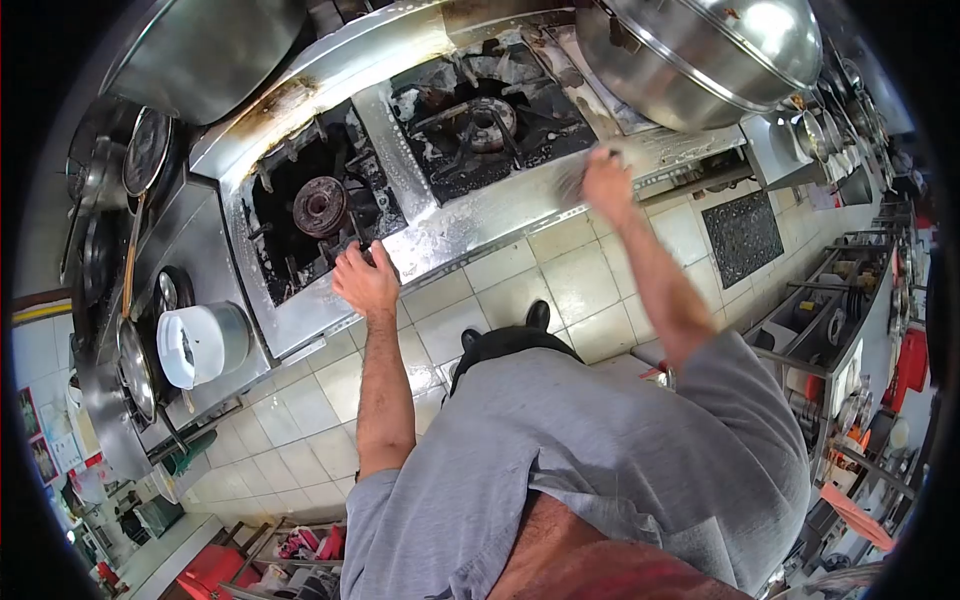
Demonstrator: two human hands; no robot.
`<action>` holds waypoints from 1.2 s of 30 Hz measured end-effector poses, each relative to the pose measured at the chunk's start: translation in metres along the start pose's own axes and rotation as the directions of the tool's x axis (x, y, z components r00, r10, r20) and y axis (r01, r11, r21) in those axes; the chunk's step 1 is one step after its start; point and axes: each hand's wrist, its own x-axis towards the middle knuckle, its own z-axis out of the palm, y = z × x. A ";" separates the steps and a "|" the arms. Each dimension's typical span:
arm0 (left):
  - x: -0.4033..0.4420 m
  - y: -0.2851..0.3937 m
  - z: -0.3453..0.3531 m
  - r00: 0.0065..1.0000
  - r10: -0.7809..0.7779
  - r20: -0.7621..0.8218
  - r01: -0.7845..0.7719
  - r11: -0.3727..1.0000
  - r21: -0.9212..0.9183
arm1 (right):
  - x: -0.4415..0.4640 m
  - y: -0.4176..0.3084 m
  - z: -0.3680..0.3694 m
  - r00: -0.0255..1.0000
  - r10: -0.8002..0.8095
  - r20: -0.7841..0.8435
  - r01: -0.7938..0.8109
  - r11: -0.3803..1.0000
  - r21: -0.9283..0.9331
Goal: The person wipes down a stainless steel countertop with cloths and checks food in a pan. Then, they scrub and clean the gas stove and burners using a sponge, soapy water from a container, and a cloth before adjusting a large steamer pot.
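A steel gas stove (420, 235) stretches before me, its metal top wet and marked with whitish suds. My left hand (366, 280) is at the front rim beside the left burner (321, 206), fingers curled around a dark prong of the burner grate (356, 228). Farther right, my right hand (607, 185) is closed on a grey scrubber (571, 187) against the stove's front ledge. Motion blurs both the hand and the scrubber, so its exact make is unclear. Behind that hand lies the second burner (490, 125), with residue on its grate and well.
A large steel pot (205, 60) stands back left, and a big steel bowl (690, 60) back right. A white bucket (203, 345) and several pans, including a long-handled strainer (148, 150), occupy the left side. A floor drain grate (742, 236) and metal shelving (815, 310) are right.
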 end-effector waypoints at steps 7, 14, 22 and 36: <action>-0.003 0.001 -0.002 1.000 -0.001 0.029 0.001 1.000 0.010 | 0.010 -0.028 -0.034 0.986 -0.164 0.001 0.161 0.968 0.194; -0.001 0.000 0.003 1.000 0.009 -0.017 -0.009 1.000 -0.009 | -0.044 -0.067 -0.010 0.932 -0.246 -0.268 0.270 0.961 0.056; 0.001 0.002 -0.001 1.000 0.000 -0.006 -0.001 0.999 -0.045 | -0.076 -0.095 -0.027 0.955 -0.231 -0.184 0.255 0.959 0.124; -0.001 -0.001 0.001 1.000 0.016 0.015 -0.016 1.000 0.004 | 0.019 -0.026 -0.055 0.925 -0.052 0.375 -0.052 0.963 0.263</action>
